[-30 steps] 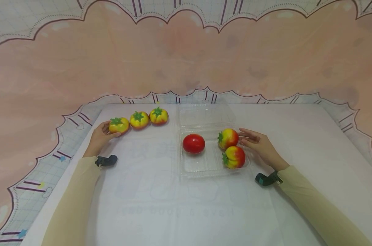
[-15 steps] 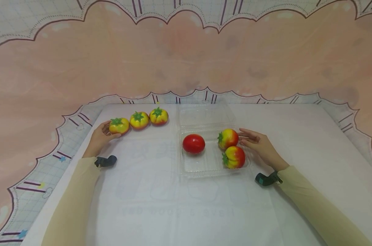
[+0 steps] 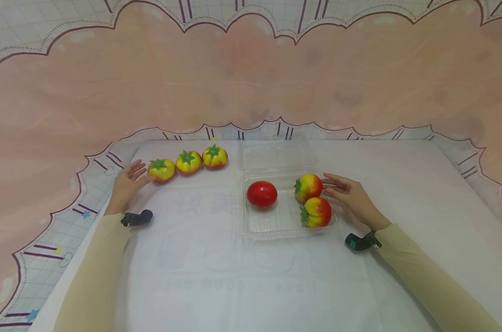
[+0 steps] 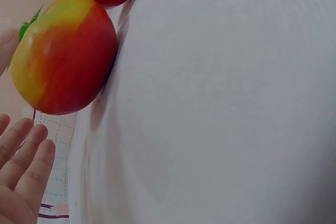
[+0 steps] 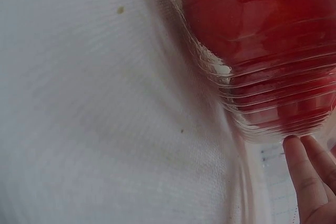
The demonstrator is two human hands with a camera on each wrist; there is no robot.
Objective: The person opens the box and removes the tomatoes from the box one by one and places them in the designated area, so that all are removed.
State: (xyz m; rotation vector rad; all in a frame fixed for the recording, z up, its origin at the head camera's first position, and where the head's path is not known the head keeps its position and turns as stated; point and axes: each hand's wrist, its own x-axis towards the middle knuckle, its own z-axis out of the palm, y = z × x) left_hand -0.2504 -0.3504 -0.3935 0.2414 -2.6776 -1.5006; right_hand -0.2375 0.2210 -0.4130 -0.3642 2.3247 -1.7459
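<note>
On the left side of the table, my left hand (image 3: 126,183) is beside the end one of several yellow-and-red, tomato-like fruits (image 3: 162,172) with green leafy tops. Its fingers are spread and relaxed; in the left wrist view the fingers (image 4: 32,166) lie apart from the fruit (image 4: 65,59). A clear plastic clamshell box (image 3: 271,224) lies with its lid (image 3: 277,157) folded back. Inside it are a smooth red tomato (image 3: 262,194) and two yellow-red fruits (image 3: 309,187). My right hand (image 3: 354,197) rests against the box's right side, fingertips at the ribbed wall (image 5: 278,124).
Two more yellow-red fruits (image 3: 188,163) continue the row toward the box at the back left. A white cloth (image 3: 217,295) covers the table. Behind stands a backdrop (image 3: 251,83) printed in peach and pale blue.
My left hand has let go of the end fruit and drawn back to the left, its fingers opening out. The fruit stays in the row. My right hand and the box have not moved.
</note>
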